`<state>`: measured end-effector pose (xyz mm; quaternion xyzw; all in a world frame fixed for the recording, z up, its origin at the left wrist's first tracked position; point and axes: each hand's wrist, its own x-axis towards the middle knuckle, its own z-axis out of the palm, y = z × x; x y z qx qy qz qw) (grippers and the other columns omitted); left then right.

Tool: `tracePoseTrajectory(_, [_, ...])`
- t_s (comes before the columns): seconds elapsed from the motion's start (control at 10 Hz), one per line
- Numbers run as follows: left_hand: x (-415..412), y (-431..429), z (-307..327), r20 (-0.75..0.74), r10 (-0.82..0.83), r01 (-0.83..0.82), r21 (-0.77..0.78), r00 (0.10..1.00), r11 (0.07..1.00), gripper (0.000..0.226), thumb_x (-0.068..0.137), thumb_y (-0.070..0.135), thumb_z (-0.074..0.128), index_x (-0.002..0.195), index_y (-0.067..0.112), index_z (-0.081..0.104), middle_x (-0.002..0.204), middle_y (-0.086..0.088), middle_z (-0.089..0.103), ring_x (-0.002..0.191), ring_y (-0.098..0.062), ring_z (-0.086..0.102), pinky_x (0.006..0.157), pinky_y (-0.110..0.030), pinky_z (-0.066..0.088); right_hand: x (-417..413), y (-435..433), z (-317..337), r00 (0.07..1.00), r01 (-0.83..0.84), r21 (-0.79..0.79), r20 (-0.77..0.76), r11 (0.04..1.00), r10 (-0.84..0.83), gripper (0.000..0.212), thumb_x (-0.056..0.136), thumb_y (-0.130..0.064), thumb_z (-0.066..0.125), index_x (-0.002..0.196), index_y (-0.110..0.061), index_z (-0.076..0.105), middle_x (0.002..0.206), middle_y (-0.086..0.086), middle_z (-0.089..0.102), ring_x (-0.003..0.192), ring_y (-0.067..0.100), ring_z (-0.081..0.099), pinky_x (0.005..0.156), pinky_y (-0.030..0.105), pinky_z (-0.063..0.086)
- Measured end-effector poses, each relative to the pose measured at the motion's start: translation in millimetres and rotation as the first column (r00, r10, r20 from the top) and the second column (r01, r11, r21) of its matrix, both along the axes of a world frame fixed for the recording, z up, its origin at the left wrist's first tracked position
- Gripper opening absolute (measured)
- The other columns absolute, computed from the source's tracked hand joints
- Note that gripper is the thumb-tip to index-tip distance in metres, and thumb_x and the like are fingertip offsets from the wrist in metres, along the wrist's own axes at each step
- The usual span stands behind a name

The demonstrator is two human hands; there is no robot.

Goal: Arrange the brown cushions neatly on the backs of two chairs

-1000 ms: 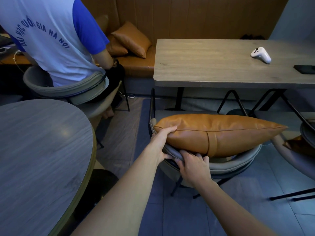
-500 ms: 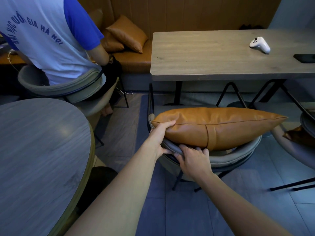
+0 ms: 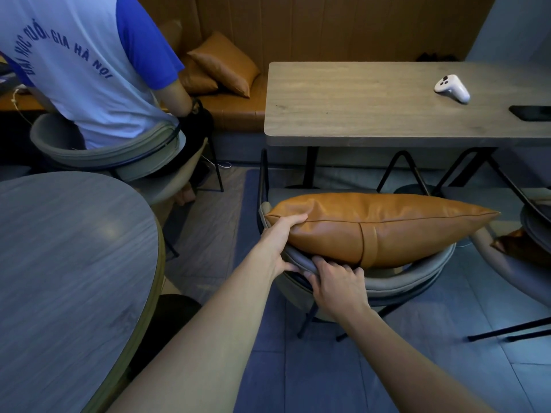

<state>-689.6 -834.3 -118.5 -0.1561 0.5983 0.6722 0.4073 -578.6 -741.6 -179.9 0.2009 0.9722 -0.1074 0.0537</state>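
A brown leather cushion (image 3: 387,225) lies lengthwise along the curved back of a grey chair (image 3: 417,278) in front of me. My left hand (image 3: 277,242) grips the cushion's left end, thumb under it and fingers over the top corner. My right hand (image 3: 337,281) is clamped on the chair's backrest rim just below the cushion's underside. A second grey chair (image 3: 536,222) stands at the right edge, with part of another brown cushion (image 3: 518,242) showing beside it.
A wooden table (image 3: 372,105) with a white controller (image 3: 451,88) and a dark phone (image 3: 532,112) stands behind the chair. A round grey table (image 3: 65,263) is at my left. A person in a white and blue shirt (image 3: 83,70) sits ahead left. Two brown cushions (image 3: 223,65) lie on the bench.
The view has shifted slightly; the cushion and both hands keep nearly the same hold, with my left fingers pressed a little further over the cushion's corner.
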Motion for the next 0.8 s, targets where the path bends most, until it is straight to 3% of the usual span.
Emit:
tracePoseTrajectory(0.2, [1.5,-0.6,-1.8,0.003,0.005,-0.005,0.000,1.000,1.000,0.086,0.075,0.039,0.086,0.145,0.019,0.039,0.139,-0.013,0.051,0.124,-0.041,0.053,0.102,-0.071,0.046,1.8,1.1,1.0,1.000,-0.018,0.015,-0.004,1.000,0.018,0.032,0.104,-0.048,0.039,0.124,-0.027,0.054,0.113,0.003,0.074,0.109,0.032,0.066,0.090,0.045,0.040])
tracePoseTrajectory(0.3, [1.0,-0.7,0.0,-0.003,-0.008,0.008,-0.010,1.000,1.000,0.074,0.077,0.038,0.085,0.135,0.021,0.042,0.131,-0.012,0.052,0.115,-0.038,0.054,0.102,-0.070,0.046,0.9,1.8,2.0,1.000,-0.008,0.006,-0.012,1.000,0.008,0.032,0.104,-0.048,0.040,0.123,-0.027,0.055,0.114,0.004,0.074,0.111,0.032,0.065,0.090,0.045,0.040])
tracePoseTrajectory(0.4, [-0.4,-2.4,-0.5,-0.002,-0.026,0.026,-0.021,1.000,0.999,0.076,0.078,0.040,0.085,0.139,0.018,0.045,0.125,-0.012,0.057,0.115,-0.039,0.057,0.103,-0.069,0.046,-2.4,3.9,4.9,1.000,0.000,-0.061,0.028,0.998,0.002,0.032,0.102,-0.049,0.042,0.123,-0.028,0.055,0.116,0.003,0.073,0.113,0.032,0.063,0.092,0.045,0.038])
tracePoseTrajectory(0.5, [4.0,-5.0,-2.1,-0.032,-0.097,0.094,-0.089,0.995,0.992,0.094,0.077,0.054,0.084,0.152,0.020,0.038,0.143,-0.013,0.054,0.128,-0.042,0.053,0.105,-0.065,0.045,-2.5,7.8,12.7,0.996,-0.010,-0.146,0.091,0.989,0.024,0.033,0.100,-0.051,0.045,0.120,-0.027,0.057,0.115,0.003,0.072,0.113,0.031,0.063,0.093,0.045,0.037])
tracePoseTrajectory(0.6, [8.1,-13.6,3.7,-0.151,-0.286,0.217,-0.360,0.946,0.907,0.107,0.074,0.067,0.078,0.156,0.015,0.033,0.154,-0.012,0.046,0.134,-0.039,0.050,0.102,-0.058,0.047,1.7,19.1,30.6,0.993,0.001,-0.159,0.118,0.987,0.018,0.037,0.099,-0.051,0.045,0.123,-0.028,0.063,0.115,0.002,0.072,0.113,0.031,0.064,0.093,0.044,0.037])
tracePoseTrajectory(0.7, [2.6,-19.8,12.1,-0.178,-0.612,0.382,-0.640,0.771,0.666,0.103,0.061,0.070,0.077,0.142,0.012,0.054,0.136,-0.010,0.063,0.116,-0.031,0.064,0.098,-0.048,0.053,10.0,36.4,58.9,0.987,0.035,-0.171,0.158,0.985,-0.008,0.040,0.100,-0.051,0.046,0.118,-0.024,0.070,0.115,0.006,0.072,0.112,0.033,0.064,0.094,0.044,0.040])
tracePoseTrajectory(0.8, [-4.5,-14.5,41.0,-0.160,-0.788,0.388,-0.801,0.595,0.456,0.063,0.068,0.048,0.070,0.114,0.006,0.069,0.105,-0.010,0.073,0.093,-0.026,0.071,0.082,-0.037,0.060,10.6,57.2,88.0,0.989,0.105,-0.262,0.130,0.959,-0.073,0.046,0.096,-0.055,0.050,0.109,-0.015,0.071,0.114,0.010,0.071,0.109,0.035,0.064,0.095,0.045,0.049])
